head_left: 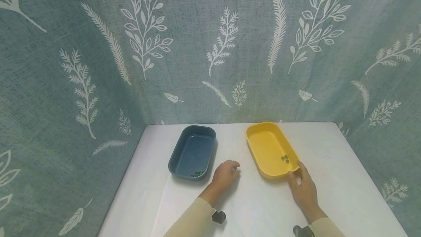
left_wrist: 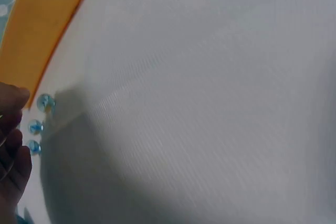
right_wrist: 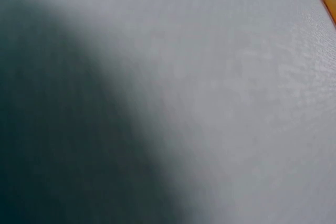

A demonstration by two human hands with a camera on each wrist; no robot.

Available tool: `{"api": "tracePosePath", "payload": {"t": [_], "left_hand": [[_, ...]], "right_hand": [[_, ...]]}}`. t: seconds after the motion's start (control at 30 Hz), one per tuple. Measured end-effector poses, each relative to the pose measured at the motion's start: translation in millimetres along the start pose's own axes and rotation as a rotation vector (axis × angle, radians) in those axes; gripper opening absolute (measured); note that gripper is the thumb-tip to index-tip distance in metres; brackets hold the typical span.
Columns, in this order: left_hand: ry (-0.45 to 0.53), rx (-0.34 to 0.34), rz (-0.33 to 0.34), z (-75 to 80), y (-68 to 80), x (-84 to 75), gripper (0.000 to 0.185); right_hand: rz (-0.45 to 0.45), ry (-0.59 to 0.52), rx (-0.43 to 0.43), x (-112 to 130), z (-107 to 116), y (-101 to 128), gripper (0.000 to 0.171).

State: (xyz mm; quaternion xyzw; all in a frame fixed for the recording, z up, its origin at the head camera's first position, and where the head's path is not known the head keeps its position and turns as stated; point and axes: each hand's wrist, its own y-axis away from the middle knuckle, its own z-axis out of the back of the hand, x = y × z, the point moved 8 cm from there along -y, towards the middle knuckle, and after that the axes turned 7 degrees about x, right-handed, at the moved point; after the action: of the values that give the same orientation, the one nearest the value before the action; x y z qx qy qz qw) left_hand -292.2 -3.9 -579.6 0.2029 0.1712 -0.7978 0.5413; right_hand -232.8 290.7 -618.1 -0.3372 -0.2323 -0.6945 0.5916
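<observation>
Two trays sit side by side on the white worktop (head_left: 329, 178): a blue tray (head_left: 192, 152) with a few dark green beads (head_left: 197, 174) at its near end, and a yellow tray (head_left: 270, 149) with three beads (head_left: 284, 159) inside. The left hand (head_left: 224, 175) rests between the trays, fingers loosely curled; whether it pinches a bead I cannot tell. The right hand (head_left: 304, 187) lies relaxed, fingertips touching the yellow tray's near rim, apparently steadying it. Judging by this, beads are being moved between trays; the next move calls for a fine pinch on one small, rolling bead.
</observation>
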Motion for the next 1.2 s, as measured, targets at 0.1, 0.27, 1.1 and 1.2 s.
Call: {"api": "tracePosePath", "payload": {"t": [0.1, 0.27, 1.1, 1.2], "left_hand": [[0.005, -0.010, 0.009, 1.7, 2.2, 5.3, 0.017], [0.047, 0.000, 0.050, 1.5, 5.1, 15.3, 0.017], [0.026, -0.025, 0.151, -2.7, 1.6, 34.6, 0.019], [0.032, -0.027, 0.153, -3.0, 1.1, 34.7, 0.019]], "right_hand": [[0.008, 0.003, -0.008, 0.5, 0.8, -0.4, 0.065], [0.014, 0.001, -0.019, 1.6, 2.4, -1.1, 0.064], [-0.034, 0.004, 0.007, 0.0, -0.3, 1.3, 0.066], [-0.038, 0.007, 0.009, -0.9, -0.7, 1.1, 0.066]]}}
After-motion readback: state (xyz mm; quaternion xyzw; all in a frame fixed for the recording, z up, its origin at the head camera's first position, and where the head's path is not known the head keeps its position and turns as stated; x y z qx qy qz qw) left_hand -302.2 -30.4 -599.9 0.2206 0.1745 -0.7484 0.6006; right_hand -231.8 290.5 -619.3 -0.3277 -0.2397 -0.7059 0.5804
